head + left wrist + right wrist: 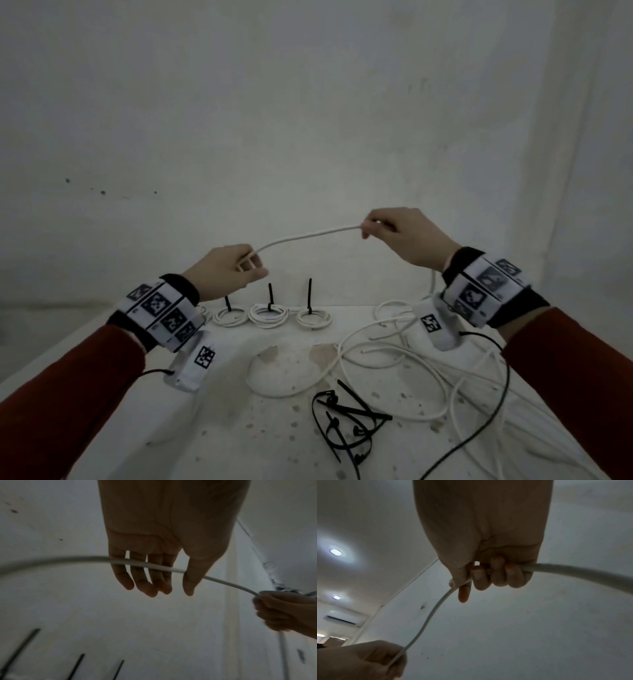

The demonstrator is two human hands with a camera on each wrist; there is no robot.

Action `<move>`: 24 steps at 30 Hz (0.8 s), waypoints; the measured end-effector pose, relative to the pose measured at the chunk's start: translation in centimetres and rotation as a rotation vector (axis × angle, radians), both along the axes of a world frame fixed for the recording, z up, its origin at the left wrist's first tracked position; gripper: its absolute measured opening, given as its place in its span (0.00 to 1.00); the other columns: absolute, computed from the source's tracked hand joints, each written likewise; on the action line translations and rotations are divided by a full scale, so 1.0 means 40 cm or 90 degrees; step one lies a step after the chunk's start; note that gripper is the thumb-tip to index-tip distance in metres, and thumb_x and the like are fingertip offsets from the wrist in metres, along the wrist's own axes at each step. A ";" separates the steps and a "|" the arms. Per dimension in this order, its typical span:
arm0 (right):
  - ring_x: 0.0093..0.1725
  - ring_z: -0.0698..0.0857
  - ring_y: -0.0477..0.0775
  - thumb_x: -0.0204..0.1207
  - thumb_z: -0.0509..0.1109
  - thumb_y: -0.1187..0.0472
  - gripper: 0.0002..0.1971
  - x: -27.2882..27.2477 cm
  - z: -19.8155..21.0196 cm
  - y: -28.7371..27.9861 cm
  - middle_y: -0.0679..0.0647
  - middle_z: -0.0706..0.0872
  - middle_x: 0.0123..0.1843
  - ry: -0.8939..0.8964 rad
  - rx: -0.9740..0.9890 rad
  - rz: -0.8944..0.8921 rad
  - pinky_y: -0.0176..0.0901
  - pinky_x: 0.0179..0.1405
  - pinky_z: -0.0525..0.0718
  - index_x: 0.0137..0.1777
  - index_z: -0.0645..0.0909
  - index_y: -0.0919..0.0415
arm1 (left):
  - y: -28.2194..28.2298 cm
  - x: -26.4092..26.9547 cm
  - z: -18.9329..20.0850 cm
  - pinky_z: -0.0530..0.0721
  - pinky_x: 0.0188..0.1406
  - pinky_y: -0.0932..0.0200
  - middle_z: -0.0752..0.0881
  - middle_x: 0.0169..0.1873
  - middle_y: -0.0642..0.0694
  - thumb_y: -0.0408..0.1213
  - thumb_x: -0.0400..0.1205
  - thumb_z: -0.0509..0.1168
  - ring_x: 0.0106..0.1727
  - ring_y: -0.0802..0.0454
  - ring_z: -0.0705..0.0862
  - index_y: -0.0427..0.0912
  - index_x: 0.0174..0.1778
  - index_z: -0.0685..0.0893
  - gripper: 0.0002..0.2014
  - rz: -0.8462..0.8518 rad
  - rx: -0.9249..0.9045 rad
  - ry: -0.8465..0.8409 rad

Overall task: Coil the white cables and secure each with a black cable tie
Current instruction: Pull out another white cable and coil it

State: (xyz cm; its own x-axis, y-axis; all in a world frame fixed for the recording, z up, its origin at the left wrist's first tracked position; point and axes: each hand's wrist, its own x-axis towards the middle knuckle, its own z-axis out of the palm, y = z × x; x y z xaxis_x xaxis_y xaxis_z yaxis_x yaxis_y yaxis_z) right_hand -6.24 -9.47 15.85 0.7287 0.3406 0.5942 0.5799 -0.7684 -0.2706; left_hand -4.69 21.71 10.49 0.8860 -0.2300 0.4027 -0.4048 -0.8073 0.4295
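a length of white cable (308, 236) is stretched in the air between the two hands, above the counter (239, 428), and it looks held this way so that the next loop can be measured off before it is laid into a coil. the left hand (222, 270) has the cable running across the inside of its nearly straight fingers (122, 577), with the thumb lying over it; from the wrist view this reads as a light trapping hold, loose enough to let loops gather there, though how hard the thumb presses i cannot tell. the right hand (404, 236) is curled round the cable, fingers (498, 574) wrapped over it and the thumb beside them, a firmer hold that suits pulling slack up from the pile.

the rest of this cable drops from the right hand toward the loose white cables (394, 363) tangled on the counter's right side, so several are probably not yet coiled. at the far edge three finished coils (270, 315) sit in a row, each with a black tie tail (310, 294) standing upright, parked out of the working space. spare black cable ties (346, 421) lie in a heap near the front, within easy reach for binding this one once it is wound.
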 end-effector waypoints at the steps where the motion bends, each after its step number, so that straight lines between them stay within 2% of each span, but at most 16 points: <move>1: 0.24 0.73 0.40 0.83 0.64 0.53 0.11 0.002 0.009 0.034 0.46 0.72 0.22 -0.010 -0.018 0.018 0.32 0.28 0.68 0.42 0.85 0.53 | -0.026 -0.009 0.017 0.79 0.40 0.62 0.85 0.40 0.51 0.49 0.81 0.65 0.40 0.55 0.84 0.46 0.48 0.81 0.10 -0.023 -0.020 -0.023; 3: 0.24 0.73 0.40 0.82 0.65 0.53 0.11 0.006 0.023 0.098 0.45 0.73 0.22 -0.010 -0.040 0.060 0.33 0.28 0.68 0.43 0.86 0.54 | -0.076 -0.029 0.053 0.78 0.41 0.63 0.85 0.39 0.52 0.48 0.83 0.61 0.38 0.57 0.83 0.47 0.51 0.79 0.09 -0.072 -0.057 -0.075; 6: 0.24 0.73 0.40 0.82 0.66 0.52 0.10 0.006 0.027 0.174 0.41 0.76 0.20 -0.012 -0.034 0.117 0.32 0.27 0.67 0.43 0.85 0.54 | -0.128 -0.051 0.100 0.70 0.33 0.68 0.80 0.32 0.53 0.43 0.86 0.57 0.32 0.60 0.77 0.46 0.50 0.81 0.09 -0.118 -0.002 -0.189; 8: 0.24 0.72 0.41 0.82 0.66 0.52 0.11 0.011 0.025 0.189 0.41 0.76 0.21 -0.016 0.010 0.131 0.32 0.26 0.67 0.44 0.86 0.55 | -0.128 -0.052 0.119 0.69 0.32 0.69 0.77 0.28 0.53 0.41 0.87 0.56 0.30 0.54 0.75 0.44 0.48 0.85 0.12 -0.101 0.013 -0.266; 10: 0.26 0.71 0.40 0.83 0.64 0.52 0.11 0.022 0.020 0.176 0.43 0.74 0.26 -0.006 0.051 0.109 0.32 0.28 0.67 0.45 0.85 0.56 | -0.102 -0.041 0.129 0.69 0.31 0.65 0.77 0.26 0.52 0.39 0.87 0.57 0.29 0.51 0.74 0.42 0.46 0.86 0.12 -0.055 -0.011 -0.317; 11: 0.27 0.71 0.41 0.84 0.63 0.53 0.11 0.029 0.013 0.163 0.43 0.74 0.28 0.021 0.087 0.099 0.35 0.29 0.68 0.45 0.84 0.56 | -0.081 -0.033 0.131 0.68 0.29 0.64 0.76 0.25 0.51 0.38 0.86 0.58 0.27 0.52 0.73 0.42 0.45 0.86 0.12 -0.027 -0.032 -0.336; 13: 0.25 0.69 0.46 0.86 0.59 0.56 0.13 0.037 -0.008 0.131 0.48 0.72 0.29 0.125 0.222 0.108 0.40 0.26 0.68 0.43 0.81 0.57 | -0.031 -0.018 0.135 0.68 0.28 0.65 0.79 0.27 0.50 0.36 0.87 0.57 0.26 0.51 0.75 0.40 0.44 0.85 0.12 0.033 -0.064 -0.362; 16: 0.22 0.61 0.47 0.88 0.56 0.58 0.15 0.038 -0.048 0.078 0.46 0.66 0.23 0.253 0.376 0.147 0.36 0.20 0.62 0.42 0.78 0.61 | 0.049 0.005 0.139 0.70 0.34 0.54 0.84 0.34 0.38 0.36 0.87 0.55 0.33 0.40 0.80 0.39 0.44 0.85 0.14 0.119 -0.079 -0.385; 19: 0.21 0.57 0.45 0.88 0.55 0.56 0.16 0.026 -0.075 0.042 0.46 0.61 0.22 0.338 0.456 0.202 0.34 0.18 0.59 0.41 0.75 0.62 | 0.102 0.028 0.133 0.70 0.35 0.54 0.84 0.36 0.35 0.36 0.88 0.54 0.36 0.37 0.81 0.38 0.44 0.84 0.14 0.170 -0.072 -0.381; 24: 0.21 0.57 0.45 0.86 0.56 0.54 0.16 -0.013 -0.086 0.022 0.47 0.59 0.24 0.464 0.544 0.292 0.34 0.18 0.56 0.37 0.74 0.59 | 0.136 0.055 0.115 0.68 0.34 0.56 0.85 0.36 0.36 0.36 0.88 0.54 0.36 0.39 0.80 0.39 0.45 0.84 0.14 0.206 -0.082 -0.364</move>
